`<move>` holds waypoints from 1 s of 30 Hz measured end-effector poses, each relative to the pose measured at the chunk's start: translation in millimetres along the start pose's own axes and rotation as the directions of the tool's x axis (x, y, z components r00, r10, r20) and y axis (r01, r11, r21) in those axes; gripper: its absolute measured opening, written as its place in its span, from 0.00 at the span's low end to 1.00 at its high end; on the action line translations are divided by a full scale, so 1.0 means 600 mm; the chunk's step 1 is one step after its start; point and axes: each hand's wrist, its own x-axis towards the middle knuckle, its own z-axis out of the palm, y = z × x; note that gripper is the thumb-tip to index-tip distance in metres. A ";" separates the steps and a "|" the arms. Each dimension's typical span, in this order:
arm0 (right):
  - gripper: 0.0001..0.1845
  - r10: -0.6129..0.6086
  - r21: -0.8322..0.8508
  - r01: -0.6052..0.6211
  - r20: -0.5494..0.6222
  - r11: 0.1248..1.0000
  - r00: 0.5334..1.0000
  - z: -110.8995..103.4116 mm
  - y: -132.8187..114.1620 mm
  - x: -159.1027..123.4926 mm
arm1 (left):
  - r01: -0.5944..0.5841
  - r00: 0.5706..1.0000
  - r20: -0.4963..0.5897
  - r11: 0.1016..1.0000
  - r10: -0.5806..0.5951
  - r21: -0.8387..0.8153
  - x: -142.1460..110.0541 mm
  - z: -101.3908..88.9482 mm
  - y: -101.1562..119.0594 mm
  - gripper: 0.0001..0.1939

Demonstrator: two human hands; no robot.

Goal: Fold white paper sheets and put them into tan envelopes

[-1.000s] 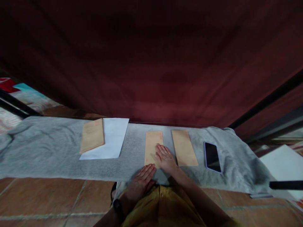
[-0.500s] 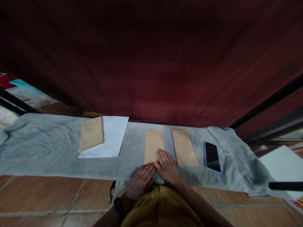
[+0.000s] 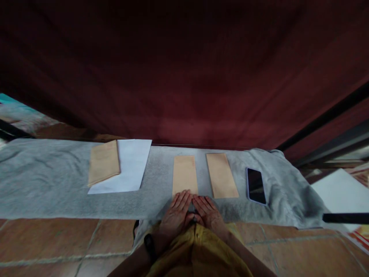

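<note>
Our left hand (image 3: 176,213) and right hand (image 3: 209,214) lie open at a tan rectangular paper envelope (image 3: 185,175).
The left overlaps its near edge, the right sits by the corner; bare grey plush cloth (image 3: 159,177) runs narrow toward another tan paper envelope (image 3: 222,176), wide toward a white paper sheet (image 3: 132,165).

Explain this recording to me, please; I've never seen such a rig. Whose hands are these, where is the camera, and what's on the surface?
There is no machine: a person works with bare hands. The camera sits on their head, looking forward and down. The left hand lays its fingers on the near end of an envelope; the right hand is at its near right corner. Neither seems to grip anything. On the grey cloth, a second envelope and a phone lie to the right; to the left, a brown bundle partly covers a white sheet.
</note>
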 end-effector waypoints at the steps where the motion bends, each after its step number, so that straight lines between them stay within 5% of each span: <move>1: 0.30 0.015 0.013 -0.015 -0.003 1.000 1.000 -0.001 -0.001 -0.001 | 0.002 1.000 0.002 1.000 -0.002 -0.004 0.010 0.001 0.002 0.34; 5: 0.26 0.039 0.044 -0.038 -0.027 0.998 0.999 -0.002 -0.002 -0.002 | 0.015 1.000 0.004 0.999 -0.015 -0.038 0.057 0.006 0.000 0.29; 19: 0.28 0.068 0.080 -0.068 0.004 0.994 0.998 -0.016 -0.001 0.006 | 0.188 0.979 -0.073 0.981 -0.191 -0.054 0.232 0.045 -0.064 0.34; 23: 0.29 0.086 0.068 -0.084 -0.033 0.994 0.996 -0.011 0.001 0.004 | 0.169 0.979 -0.110 0.984 -0.174 -0.053 0.209 0.046 -0.050 0.36; 30: 0.31 0.204 0.011 -0.204 -0.123 0.979 0.971 0.013 0.003 0.002 | 0.142 0.984 -0.114 0.990 -0.141 0.002 0.091 0.040 0.002 0.37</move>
